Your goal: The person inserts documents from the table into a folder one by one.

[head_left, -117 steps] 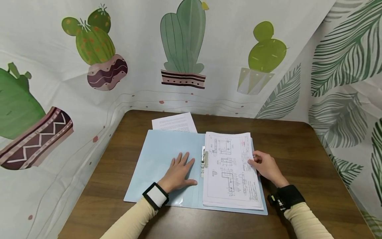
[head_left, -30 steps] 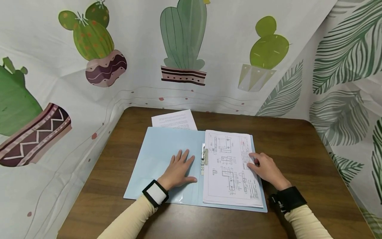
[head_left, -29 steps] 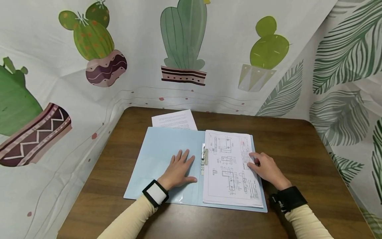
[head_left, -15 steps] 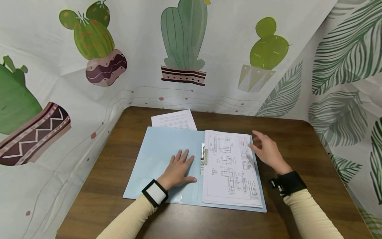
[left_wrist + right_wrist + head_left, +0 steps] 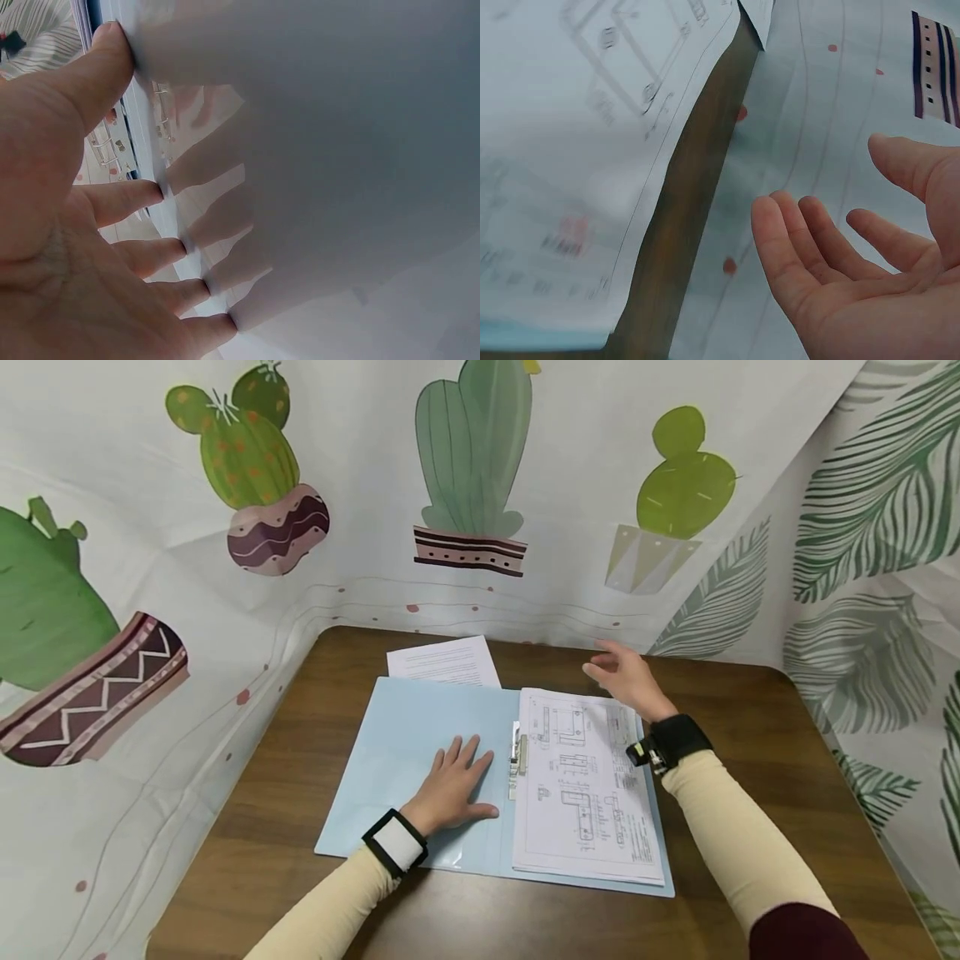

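Note:
A light blue file folder point(image 5: 390, 752) lies spread on the table, its metal clip point(image 5: 519, 752) near the spine. Under the clip sits a stack of papers point(image 5: 555, 827), the top sheet printed with technical drawings. My left hand point(image 5: 450, 789) rests with spread fingers on the folder's bare left cover; in the left wrist view its fingertips meet the glossy surface. My right hand point(image 5: 624, 678) is raised over the far right corner of the stack, fingers loosely bent and holding nothing. In the right wrist view the hand point(image 5: 855, 262) is apart from the paper edge.
A printed sheet point(image 5: 450, 660) sticks out from behind the folder's far left edge. The brown wooden table point(image 5: 720, 710) extends around the folder. A white cloth with cactus and leaf prints point(image 5: 360, 527) hangs along the table's far side.
My right hand has left the right edge of the paper stack and moved away from me and leftward, to beyond the stack's far corner. The left hand and the folder have stayed put.

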Tool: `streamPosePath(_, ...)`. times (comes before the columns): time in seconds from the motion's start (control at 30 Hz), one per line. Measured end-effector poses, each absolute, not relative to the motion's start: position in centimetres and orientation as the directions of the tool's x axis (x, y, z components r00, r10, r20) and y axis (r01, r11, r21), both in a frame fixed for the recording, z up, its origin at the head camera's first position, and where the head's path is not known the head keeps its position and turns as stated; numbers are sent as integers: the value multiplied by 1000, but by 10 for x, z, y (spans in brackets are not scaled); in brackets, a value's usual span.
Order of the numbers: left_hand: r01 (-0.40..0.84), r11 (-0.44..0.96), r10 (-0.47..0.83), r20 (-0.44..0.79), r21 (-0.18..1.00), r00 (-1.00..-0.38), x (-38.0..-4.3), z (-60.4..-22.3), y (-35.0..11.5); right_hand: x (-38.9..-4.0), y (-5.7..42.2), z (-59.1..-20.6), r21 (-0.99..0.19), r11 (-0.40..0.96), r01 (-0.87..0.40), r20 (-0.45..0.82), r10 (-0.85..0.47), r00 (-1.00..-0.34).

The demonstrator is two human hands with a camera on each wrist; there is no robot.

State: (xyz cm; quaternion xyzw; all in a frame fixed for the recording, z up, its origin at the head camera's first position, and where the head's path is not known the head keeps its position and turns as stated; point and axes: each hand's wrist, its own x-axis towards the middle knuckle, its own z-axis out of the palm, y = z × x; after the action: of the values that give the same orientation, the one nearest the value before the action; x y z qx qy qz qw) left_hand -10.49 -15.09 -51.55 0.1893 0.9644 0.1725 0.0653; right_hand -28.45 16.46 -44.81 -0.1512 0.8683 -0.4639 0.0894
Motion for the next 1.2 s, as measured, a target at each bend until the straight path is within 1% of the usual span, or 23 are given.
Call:
streamPosePath(0.17, 350, 871, 391, -56, 345, -919, -106, -516, -153, -309, 138, -454, -876, 472, -103, -82, -355, -931)
streamPosePath(0.2, 352, 873, 392, -55, 338, -918, -106, -516, -153, -309, 131, -449, -869, 486, -87, -100, -346, -933)
streamPosePath(0.27, 353, 876, 392, -58, 330, -918, -106, -516, -152, -314, 123, -452, -866, 494, -72, -120, -346, -930)
streamPosePath(0.5, 348, 878, 390, -70, 330, -918, -104, -514, -150, -328, 99, -469, -891, 452, -48, -138, -369, -919)
streamPosePath(0.7, 327, 889, 372, -89, 319, -924, -104, -515, -153, -336, 76, -480, -911, 412, 4, -180, -389, -904)
streamPosePath(0.97, 325, 892, 370, -93, 315, -924, -104, -513, -152, -338, 46, -485, -895, 441, 70, -263, -394, -881)
streamPosePath(1.2, 330, 888, 373, -79, 320, -925, -103, -513, -153, -340, 27, -486, -898, 423, 121, -304, -400, -864)
